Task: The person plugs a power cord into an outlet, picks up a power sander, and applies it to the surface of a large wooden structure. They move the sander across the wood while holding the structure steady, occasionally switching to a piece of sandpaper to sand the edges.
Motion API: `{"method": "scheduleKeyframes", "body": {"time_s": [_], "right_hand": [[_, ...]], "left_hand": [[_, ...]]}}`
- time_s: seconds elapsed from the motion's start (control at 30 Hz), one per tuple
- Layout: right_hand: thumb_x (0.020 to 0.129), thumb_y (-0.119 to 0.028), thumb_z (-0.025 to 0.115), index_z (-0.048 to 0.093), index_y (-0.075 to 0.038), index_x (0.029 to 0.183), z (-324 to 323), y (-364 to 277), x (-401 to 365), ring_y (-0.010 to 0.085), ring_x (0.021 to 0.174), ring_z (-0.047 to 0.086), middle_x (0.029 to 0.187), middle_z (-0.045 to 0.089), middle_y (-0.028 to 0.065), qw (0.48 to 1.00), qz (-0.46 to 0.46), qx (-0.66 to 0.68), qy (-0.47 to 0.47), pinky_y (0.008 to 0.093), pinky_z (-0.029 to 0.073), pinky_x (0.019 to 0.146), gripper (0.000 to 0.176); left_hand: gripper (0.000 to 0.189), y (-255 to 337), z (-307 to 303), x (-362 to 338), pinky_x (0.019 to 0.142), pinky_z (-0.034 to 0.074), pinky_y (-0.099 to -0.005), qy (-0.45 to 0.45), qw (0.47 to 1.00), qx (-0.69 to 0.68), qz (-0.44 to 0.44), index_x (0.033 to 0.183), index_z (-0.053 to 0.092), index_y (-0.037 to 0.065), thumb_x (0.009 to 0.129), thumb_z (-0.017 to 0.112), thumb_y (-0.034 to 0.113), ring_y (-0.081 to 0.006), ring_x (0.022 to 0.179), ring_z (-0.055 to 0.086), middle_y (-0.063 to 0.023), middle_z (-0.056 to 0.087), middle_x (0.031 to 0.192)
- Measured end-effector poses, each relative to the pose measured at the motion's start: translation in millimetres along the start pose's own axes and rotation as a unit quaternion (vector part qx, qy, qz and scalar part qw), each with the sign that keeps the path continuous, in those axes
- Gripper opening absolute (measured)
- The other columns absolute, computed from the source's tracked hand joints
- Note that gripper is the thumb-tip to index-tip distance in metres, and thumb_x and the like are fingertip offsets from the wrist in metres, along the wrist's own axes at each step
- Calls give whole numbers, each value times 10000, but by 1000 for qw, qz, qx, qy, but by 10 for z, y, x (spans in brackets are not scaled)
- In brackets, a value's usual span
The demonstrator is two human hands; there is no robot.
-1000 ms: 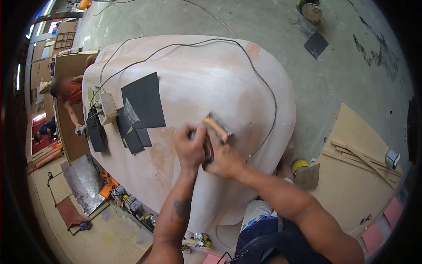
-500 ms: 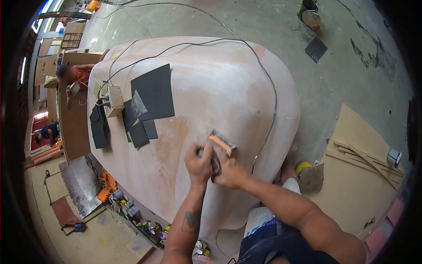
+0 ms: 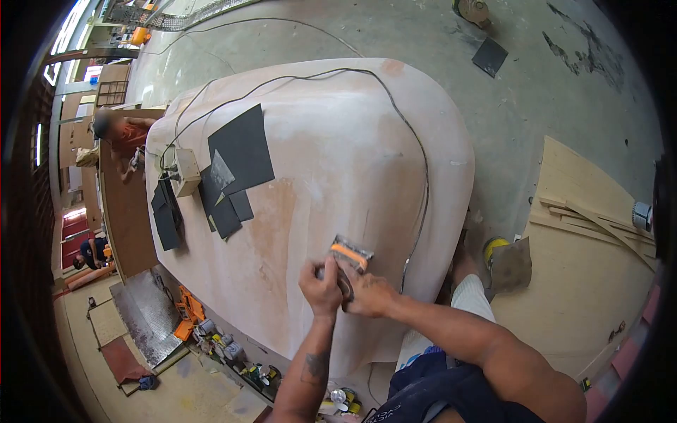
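Note:
My left hand [image 3: 321, 287] and my right hand [image 3: 369, 292] are both closed round a sander [image 3: 350, 255] with an orange strip and a dark grip. My left hand wraps the near left side, with the right hand close beside it. The sander's flat head lies against a large, pale, smoothly curved shell [image 3: 331, 155] with pinkish-brown patches. What sits under the head is hidden. Dark sheets of sandpaper [image 3: 243, 151] lie on the shell to the left, beside a white socket box [image 3: 186, 173]. A black cable [image 3: 407, 116] loops across the shell on the far and right sides.
Another person [image 3: 127, 137] in orange is at the shell's far left end. On the right, a plywood board [image 3: 564, 275] bears wooden strips and a can [image 3: 641, 216]. Several tools and containers [image 3: 226, 349] line the lower left. A dark square sheet [image 3: 489, 57] lies on the floor.
Both hands and the sander have slid back over the shell towards me. My view has shifted slightly. The person at far left has moved their arms a little.

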State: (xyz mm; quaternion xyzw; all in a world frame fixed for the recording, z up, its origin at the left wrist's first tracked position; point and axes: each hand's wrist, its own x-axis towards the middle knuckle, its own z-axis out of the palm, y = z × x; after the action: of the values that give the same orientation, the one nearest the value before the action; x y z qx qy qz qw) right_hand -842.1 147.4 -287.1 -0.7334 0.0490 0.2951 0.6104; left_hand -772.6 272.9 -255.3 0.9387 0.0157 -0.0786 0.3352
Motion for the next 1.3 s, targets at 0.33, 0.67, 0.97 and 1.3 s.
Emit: {"method": "scheduleKeyframes", "body": {"time_s": [0.33, 0.67, 0.97, 1.3], "right_hand": [[784, -288, 793, 106, -138, 1673, -1275, -617, 964, 449, 1159, 693, 1257, 691, 304, 993, 10, 50, 105, 530, 556, 1023, 1133], [784, -301, 789, 118, -119, 1661, -1083, -382, 922, 462, 1114, 704, 1192, 713, 301, 991, -37, 6, 125, 539, 564, 993, 1119], [794, -334, 794, 56, -134, 1689, -614, -345, 450, 438, 1101, 724, 1193, 727, 274, 1000, 24, -5, -19, 518, 574, 995, 1177], [705, -256, 788, 236, 6, 1599, -1553, -715, 1538, 477, 1159, 671, 1241, 693, 310, 982, -85, 56, 160, 480, 553, 1004, 1083]], "left_hand": [[225, 743, 330, 1837, 588, 462, -274, -69, 993, -94, 26, 794, 679, -9, 925, 749, 161, -73, 660, 569, -17, 653, 715], [260, 558, 375, 1573, 628, 489, -333, -19, 993, -80, 87, 799, 666, -46, 918, 755, 168, -150, 678, 613, -86, 655, 709], [302, 271, 72, 747, 601, 471, -300, -24, 994, -93, -60, 757, 647, -30, 944, 754, 182, -91, 684, 593, -48, 655, 705], [222, 872, 352, 2430, 599, 480, -280, -13, 992, -63, 109, 780, 684, -16, 888, 745, 168, -87, 662, 591, -39, 677, 731]]}}
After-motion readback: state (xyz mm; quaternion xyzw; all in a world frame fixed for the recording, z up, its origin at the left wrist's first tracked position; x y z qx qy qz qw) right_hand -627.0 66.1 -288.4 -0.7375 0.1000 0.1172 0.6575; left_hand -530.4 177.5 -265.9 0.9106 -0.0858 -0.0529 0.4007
